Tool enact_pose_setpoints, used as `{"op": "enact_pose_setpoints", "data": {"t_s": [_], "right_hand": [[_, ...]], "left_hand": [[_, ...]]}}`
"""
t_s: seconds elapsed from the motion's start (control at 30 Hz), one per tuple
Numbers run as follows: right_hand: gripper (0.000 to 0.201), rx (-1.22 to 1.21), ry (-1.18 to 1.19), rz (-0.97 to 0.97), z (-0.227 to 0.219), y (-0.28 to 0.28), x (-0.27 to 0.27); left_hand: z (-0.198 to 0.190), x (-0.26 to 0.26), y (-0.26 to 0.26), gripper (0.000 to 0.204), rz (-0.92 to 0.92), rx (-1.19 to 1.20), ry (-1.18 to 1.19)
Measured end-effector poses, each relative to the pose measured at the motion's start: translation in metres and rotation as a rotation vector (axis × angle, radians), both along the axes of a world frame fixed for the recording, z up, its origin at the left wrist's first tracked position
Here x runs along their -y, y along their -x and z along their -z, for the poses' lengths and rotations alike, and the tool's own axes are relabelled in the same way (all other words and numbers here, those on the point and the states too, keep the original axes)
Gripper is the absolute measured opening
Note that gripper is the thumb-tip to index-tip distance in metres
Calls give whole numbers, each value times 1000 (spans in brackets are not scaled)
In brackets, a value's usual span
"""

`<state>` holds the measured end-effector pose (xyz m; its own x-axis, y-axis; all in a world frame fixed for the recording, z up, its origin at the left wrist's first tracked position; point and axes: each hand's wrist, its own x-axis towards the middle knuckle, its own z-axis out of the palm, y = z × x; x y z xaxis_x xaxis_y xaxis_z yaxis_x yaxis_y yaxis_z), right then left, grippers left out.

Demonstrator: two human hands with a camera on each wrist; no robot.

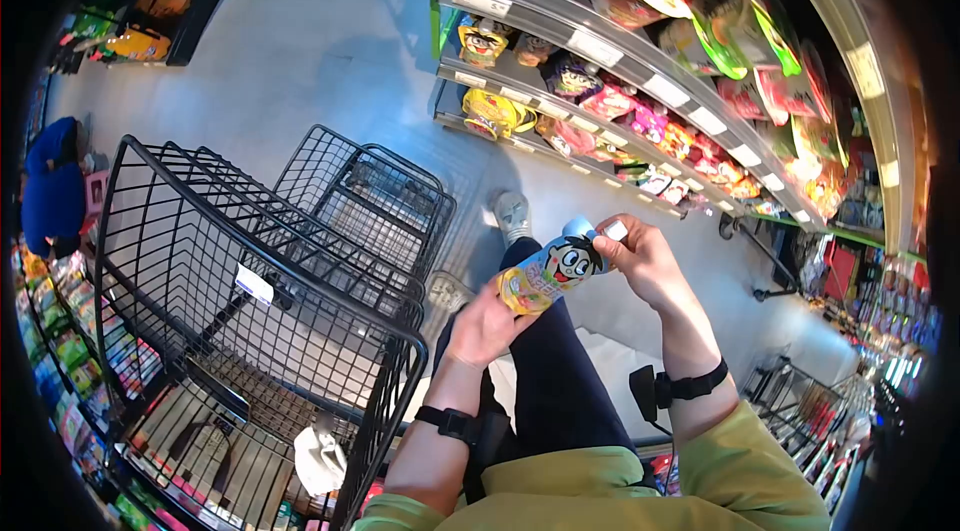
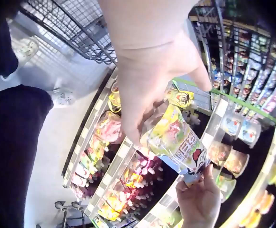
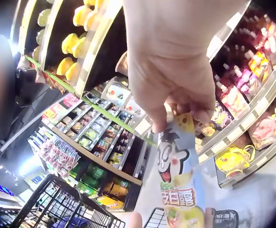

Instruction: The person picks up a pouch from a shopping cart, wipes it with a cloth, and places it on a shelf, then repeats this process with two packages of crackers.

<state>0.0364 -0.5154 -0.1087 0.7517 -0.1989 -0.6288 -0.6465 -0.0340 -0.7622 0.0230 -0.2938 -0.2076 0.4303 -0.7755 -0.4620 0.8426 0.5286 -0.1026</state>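
Observation:
A soft pouch with a cartoon face, pale blue at one end and yellow at the other, is held between both hands above the person's legs. The left hand grips its yellow lower end, fingers wrapped around the side. At the upper end, the right hand pinches the pouch near a small white piece. In the left wrist view the pouch spans from the left hand to the right hand. The right wrist view shows the right hand over the printed face of the pouch.
A black wire shopping cart stands at the left, with a white bag low in it. Shelves of colourful pouches curve along the right. Someone in blue is at the far left. Another cart shows at lower right.

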Motion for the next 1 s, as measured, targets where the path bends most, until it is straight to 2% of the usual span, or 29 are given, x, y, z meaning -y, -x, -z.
{"op": "enact_pose_setpoints", "data": {"t_s": [0.03,0.07,0.17,0.23,0.3,0.33,0.37,0.43,0.47,0.5,0.53,0.6,0.67,0.7,0.77,0.83,0.9,0.97,1.0], "right_hand": [[19,-3,0,-18,5,-4,2],[18,1,6,-48,13,-9,5],[17,-11,91,-146,20,-34,13],[19,84,506,-377,14,-58,11],[21,83,588,-391,20,-75,12],[20,79,610,-426,20,-86,12],[20,75,633,-462,20,-96,13],[21,138,683,-509,44,-107,19],[21,242,748,-513,58,-113,24],[22,351,809,-515,66,-122,27],[22,213,849,-522,59,-136,25],[22,317,790,-417,79,-152,37],[22,368,718,-344,104,-167,56],[22,370,716,-368,106,-177,57],[23,255,661,-283,111,-199,56],[26,339,632,-318,132,-205,57],[26,352,822,-330,144,-213,58],[28,365,847,-360,152,-219,62],[29,282,869,-356,154,-221,62]], "left_hand": [[6,2,-1,36,3,129,-131],[11,7,0,31,-11,128,-191],[38,27,-10,28,-160,119,-207],[54,42,-23,29,-227,130,-221],[69,58,-39,32,-237,147,-287],[77,67,-47,46,-210,146,-333],[84,79,-52,46,-236,135,-329],[82,111,-70,59,-249,-39,-739],[82,123,-79,70,-243,-36,-729],[79,137,-89,70,-264,-49,-725],[77,150,-100,72,-294,20,-676],[77,170,-123,74,-338,78,-627],[81,185,-147,79,-365,322,-525],[83,192,-157,79,-386,309,-527],[87,204,-179,87,-360,372,-525],[87,213,-197,88,-395,364,-508],[86,220,-214,85,-467,261,-445],[91,218,-222,81,-432,311,-472],[96,220,-225,82,-419,344,-483]]}}
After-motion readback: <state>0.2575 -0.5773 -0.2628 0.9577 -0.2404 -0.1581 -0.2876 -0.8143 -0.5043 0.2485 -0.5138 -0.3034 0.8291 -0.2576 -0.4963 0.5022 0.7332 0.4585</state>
